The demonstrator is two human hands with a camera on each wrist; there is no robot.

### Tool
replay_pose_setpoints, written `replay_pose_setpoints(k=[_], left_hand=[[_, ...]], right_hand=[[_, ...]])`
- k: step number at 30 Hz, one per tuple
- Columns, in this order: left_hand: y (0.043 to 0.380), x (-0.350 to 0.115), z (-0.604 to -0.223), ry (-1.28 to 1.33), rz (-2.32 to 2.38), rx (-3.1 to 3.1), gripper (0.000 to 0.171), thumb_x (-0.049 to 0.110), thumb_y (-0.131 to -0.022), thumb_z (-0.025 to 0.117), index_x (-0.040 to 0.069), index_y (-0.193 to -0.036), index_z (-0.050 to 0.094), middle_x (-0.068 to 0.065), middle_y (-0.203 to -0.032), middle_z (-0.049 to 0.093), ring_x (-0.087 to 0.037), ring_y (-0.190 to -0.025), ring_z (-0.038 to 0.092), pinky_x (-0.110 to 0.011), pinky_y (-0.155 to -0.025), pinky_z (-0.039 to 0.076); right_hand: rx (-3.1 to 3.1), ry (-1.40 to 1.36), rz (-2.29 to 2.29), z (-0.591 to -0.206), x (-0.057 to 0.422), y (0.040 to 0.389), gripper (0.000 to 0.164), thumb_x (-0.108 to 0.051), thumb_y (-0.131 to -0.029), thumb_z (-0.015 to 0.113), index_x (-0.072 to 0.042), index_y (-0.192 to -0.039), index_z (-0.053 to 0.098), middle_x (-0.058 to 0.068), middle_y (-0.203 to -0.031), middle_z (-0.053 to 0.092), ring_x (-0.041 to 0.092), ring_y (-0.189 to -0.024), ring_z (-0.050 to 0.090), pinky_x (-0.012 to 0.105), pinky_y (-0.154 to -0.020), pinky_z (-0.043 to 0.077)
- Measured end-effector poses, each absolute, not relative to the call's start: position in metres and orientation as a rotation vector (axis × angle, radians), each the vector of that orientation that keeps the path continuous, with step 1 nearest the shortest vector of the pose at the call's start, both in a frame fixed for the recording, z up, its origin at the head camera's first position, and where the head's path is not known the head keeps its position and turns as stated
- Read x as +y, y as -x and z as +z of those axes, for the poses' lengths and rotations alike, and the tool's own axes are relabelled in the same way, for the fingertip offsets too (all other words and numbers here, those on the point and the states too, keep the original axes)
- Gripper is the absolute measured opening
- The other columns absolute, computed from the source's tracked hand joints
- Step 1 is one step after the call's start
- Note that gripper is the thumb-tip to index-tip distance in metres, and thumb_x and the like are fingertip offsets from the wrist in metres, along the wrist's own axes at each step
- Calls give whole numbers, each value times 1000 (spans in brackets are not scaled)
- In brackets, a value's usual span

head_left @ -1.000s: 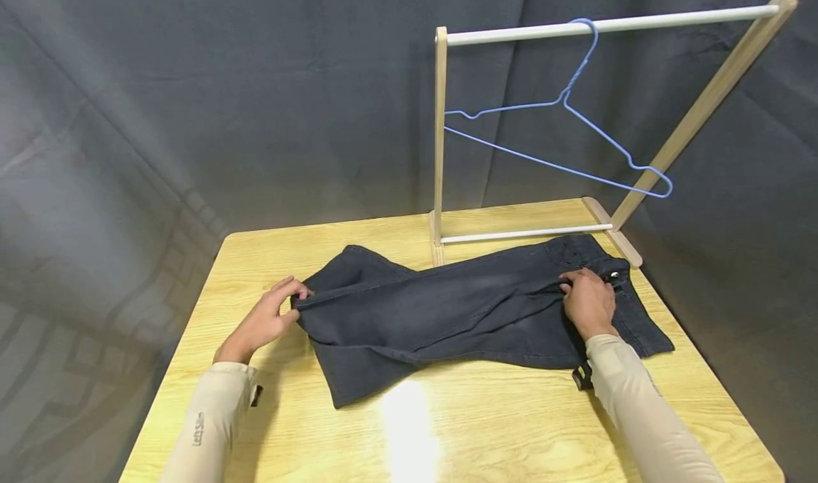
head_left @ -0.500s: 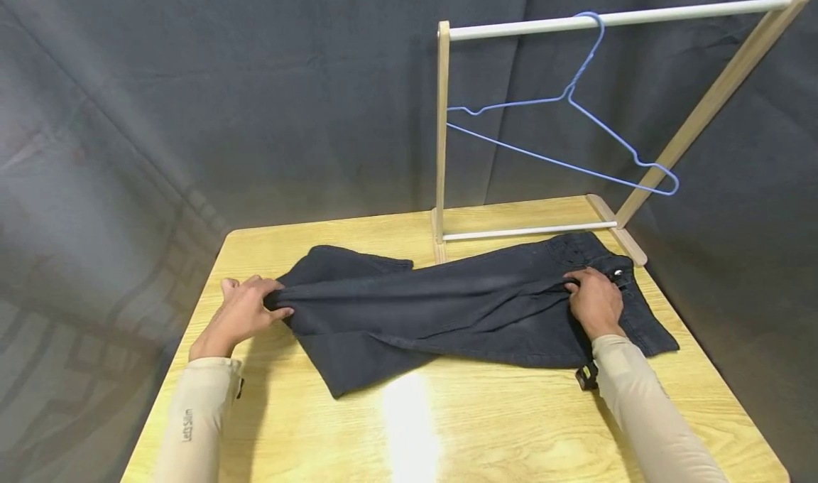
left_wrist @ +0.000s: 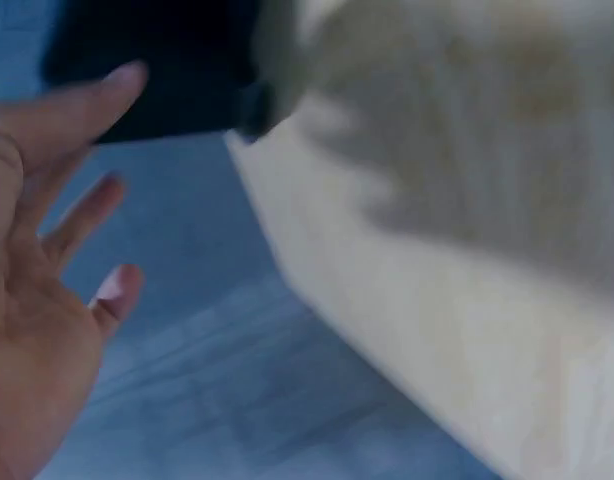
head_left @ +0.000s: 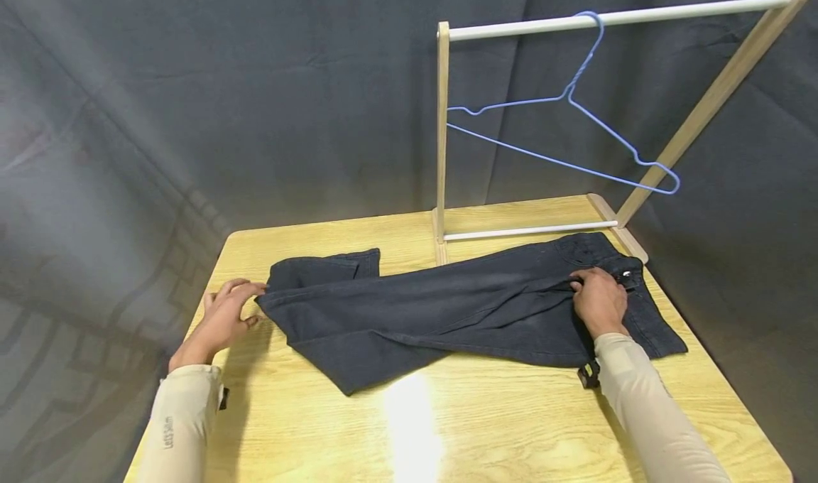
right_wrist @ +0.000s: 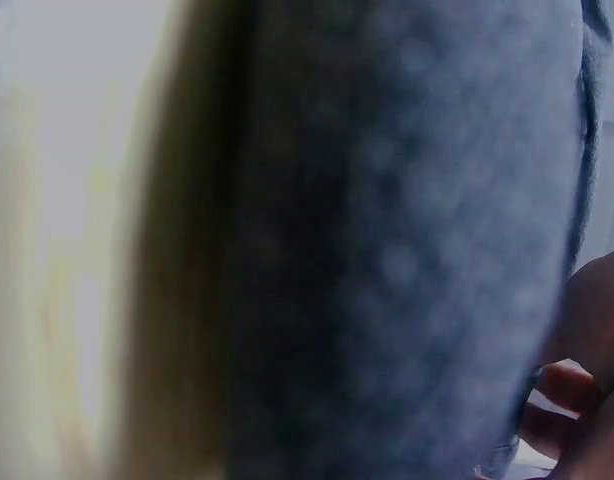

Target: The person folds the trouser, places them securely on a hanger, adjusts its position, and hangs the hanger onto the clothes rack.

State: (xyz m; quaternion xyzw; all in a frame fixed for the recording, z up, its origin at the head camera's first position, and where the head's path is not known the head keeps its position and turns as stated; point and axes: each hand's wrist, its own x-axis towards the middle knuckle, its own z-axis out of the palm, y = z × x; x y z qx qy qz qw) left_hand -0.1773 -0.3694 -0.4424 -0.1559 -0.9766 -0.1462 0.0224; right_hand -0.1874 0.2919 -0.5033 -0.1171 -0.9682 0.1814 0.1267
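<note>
Dark trousers point(head_left: 409, 305) lie lengthwise across the table, waistband with a metal button at the right and leg ends at the left. One leg end is folded toward the back, and a corner of the other points to the front. At the left end, my left hand point(head_left: 220, 319) has its fingertips at the cloth's edge, thumb apart from it. In the left wrist view its fingers are spread beside the dark cloth point(left_wrist: 177, 70). My right hand point(head_left: 601, 300) pinches gathered cloth just below the waistband. The right wrist view shows mostly blurred trouser fabric point(right_wrist: 427, 240), with part of that hand at the edge.
A clothes rack point(head_left: 442, 142) with wooden posts and white rods stands at the back right. A blue wire hanger point(head_left: 569, 94) hangs from its top rod. Grey curtains point(head_left: 255, 99) surround the wooden table point(head_left: 332, 440).
My left hand has drawn the left leg end further left and its thumb has come away from the cloth. The folded leg end has shifted left too. My right hand keeps its hold.
</note>
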Motion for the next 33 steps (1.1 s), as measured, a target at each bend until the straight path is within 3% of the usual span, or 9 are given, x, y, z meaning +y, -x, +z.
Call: replay_pose_setpoints(k=[4,6,10,14,16,20,25,29,33], left_hand=[[177,-372,-459,464,-525,-3022,50,1,-85,74,5,-131,55,-13,-101,68,-35,-94,60,-45,-77,23],[175,-373,-460,450,-575,-2995,36,1,-86,73,3,-121,62,-10,-94,66,-30,-89,56,-44,-76,20],[174,-372,-455,464,-662,-2873,9,7,-92,68,2,-100,67,-16,-100,67,-32,-93,53,-51,-82,22],[178,-369,-446,440,-673,-2744,7,12,-98,62,6,-99,64,-13,-90,70,-20,-75,56,-48,-84,22],[180,-368,-442,380,-666,-2686,7,13,-99,61,7,-97,62,-9,-77,67,-14,-64,49,-44,-80,21],[184,-368,-440,280,-665,-2682,18,21,-103,54,5,-107,62,-13,-82,63,-23,-76,52,-48,-79,19],[180,-376,-455,103,-708,-2786,32,15,-106,40,-4,-128,53,-29,-122,54,-48,-115,40,-63,-85,17],[172,-387,-470,3,-684,-2921,52,-7,-83,42,-4,-134,49,-33,-139,42,-56,-125,32,-67,-84,20],[172,-397,-475,-38,-678,-3121,62,-8,-69,46,-5,-131,53,-38,-139,46,-62,-124,39,-76,-92,16]], right_hand=[[-2841,343,540,-505,293,187,21,-9,-96,58,-4,-113,70,22,-119,64,47,-113,57,67,-97,39],[-2860,365,555,-505,296,186,22,-11,-97,59,-4,-115,70,22,-123,62,48,-116,56,65,-96,42],[-2844,438,588,-506,307,181,23,-10,-98,58,-4,-117,69,24,-130,58,50,-122,51,64,-95,45],[-2767,449,615,-508,316,176,21,-6,-97,58,-1,-114,69,26,-130,57,50,-125,49,64,-101,41],[-2747,433,639,-509,317,175,21,-6,-97,58,-1,-114,69,26,-130,57,50,-127,48,62,-104,39],[-2771,451,683,-509,314,176,23,-7,-99,56,-2,-118,68,26,-132,55,49,-130,45,64,-107,34],[-2849,483,639,-506,310,181,27,-9,-101,50,0,-124,63,29,-137,50,50,-135,39,71,-105,29],[-2879,470,594,-505,309,184,29,-10,-102,49,1,-126,61,31,-136,49,50,-136,38,73,-102,30],[-2880,490,605,-506,308,183,29,-9,-102,48,1,-126,60,31,-135,49,50,-136,37,74,-102,30]])
